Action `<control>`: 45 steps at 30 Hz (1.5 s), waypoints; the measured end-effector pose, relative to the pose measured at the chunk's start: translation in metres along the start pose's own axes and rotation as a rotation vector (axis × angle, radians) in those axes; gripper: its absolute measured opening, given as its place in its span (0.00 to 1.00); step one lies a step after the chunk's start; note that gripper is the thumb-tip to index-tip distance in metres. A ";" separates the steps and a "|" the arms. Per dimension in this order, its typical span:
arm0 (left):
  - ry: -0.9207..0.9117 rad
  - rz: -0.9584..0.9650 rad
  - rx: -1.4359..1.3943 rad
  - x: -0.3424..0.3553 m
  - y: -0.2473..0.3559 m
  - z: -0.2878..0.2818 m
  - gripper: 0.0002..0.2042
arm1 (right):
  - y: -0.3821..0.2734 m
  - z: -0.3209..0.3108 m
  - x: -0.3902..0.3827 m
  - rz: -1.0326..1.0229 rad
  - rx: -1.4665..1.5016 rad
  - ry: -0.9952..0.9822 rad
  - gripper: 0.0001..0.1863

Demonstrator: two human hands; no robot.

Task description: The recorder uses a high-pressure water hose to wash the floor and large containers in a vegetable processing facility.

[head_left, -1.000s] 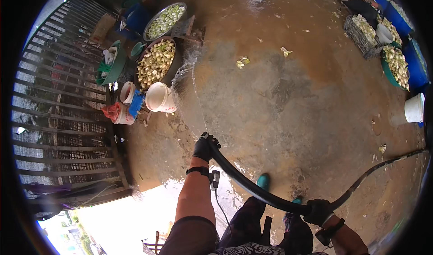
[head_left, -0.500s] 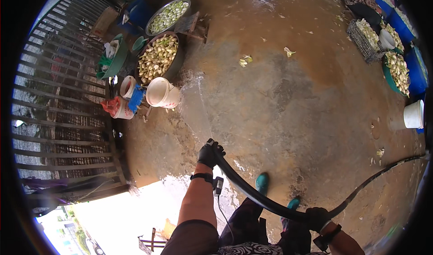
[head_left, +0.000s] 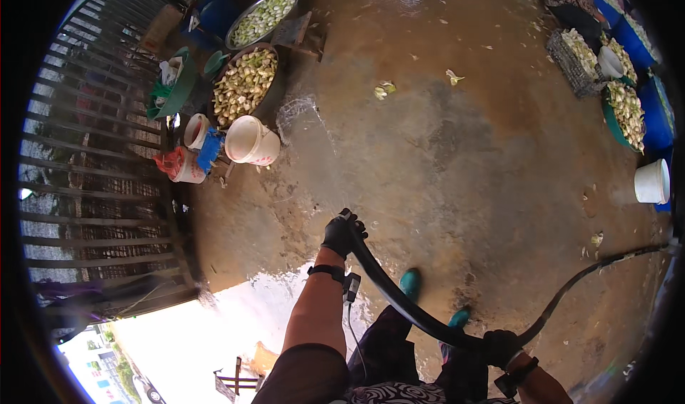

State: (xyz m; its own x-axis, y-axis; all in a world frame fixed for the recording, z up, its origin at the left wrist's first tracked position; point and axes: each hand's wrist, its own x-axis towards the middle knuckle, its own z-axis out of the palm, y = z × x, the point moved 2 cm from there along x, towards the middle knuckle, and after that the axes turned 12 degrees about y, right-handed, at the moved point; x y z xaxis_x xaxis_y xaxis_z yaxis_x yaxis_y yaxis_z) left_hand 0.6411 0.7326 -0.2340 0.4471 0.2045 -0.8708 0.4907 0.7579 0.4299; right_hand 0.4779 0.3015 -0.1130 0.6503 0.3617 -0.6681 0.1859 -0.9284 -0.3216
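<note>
A thick black hose point(head_left: 399, 300) runs between both gloved hands and curves off to the right. My left hand point(head_left: 344, 233), in a black glove, is closed around the hose close to its far end. Farther along the hose, my right hand point(head_left: 502, 348), also in a black glove, is wrapped around it near my right leg. Water from the hose splashes point(head_left: 300, 111) onto the wet floor point(head_left: 399, 183), just right of a large white bucket point(head_left: 251, 141).
A dark tub of pale vegetables point(head_left: 245, 86) and a metal basin of green ones point(head_left: 262, 20) stand at far left by a slatted fence point(head_left: 100, 218). At right are a grey crate point(head_left: 576, 65), blue containers, a white bucket point(head_left: 651, 183) and a seated person point(head_left: 574, 4).
My left hand has shifted slightly up and to the right with the hose end. My right hand stays about where it was. The splash still lands right of the bucket.
</note>
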 end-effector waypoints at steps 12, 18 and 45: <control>0.040 0.044 -0.182 -0.020 -0.020 -0.079 0.07 | 0.008 0.009 -0.002 -0.136 -0.041 -0.005 0.18; -0.107 -0.039 -0.288 -0.038 -0.044 -0.018 0.03 | -0.026 -0.006 0.001 -0.223 0.190 -0.100 0.14; 0.119 -0.154 -0.356 0.040 0.098 0.019 0.11 | -0.138 -0.186 0.119 -0.306 -0.236 -0.020 0.23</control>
State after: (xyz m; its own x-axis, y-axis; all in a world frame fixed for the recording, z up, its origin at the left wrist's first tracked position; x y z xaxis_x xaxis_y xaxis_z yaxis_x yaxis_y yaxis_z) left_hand 0.7214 0.8028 -0.2220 0.2888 0.1259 -0.9491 0.2466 0.9481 0.2008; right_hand 0.6662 0.4572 -0.0229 0.5245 0.6246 -0.5786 0.5348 -0.7705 -0.3468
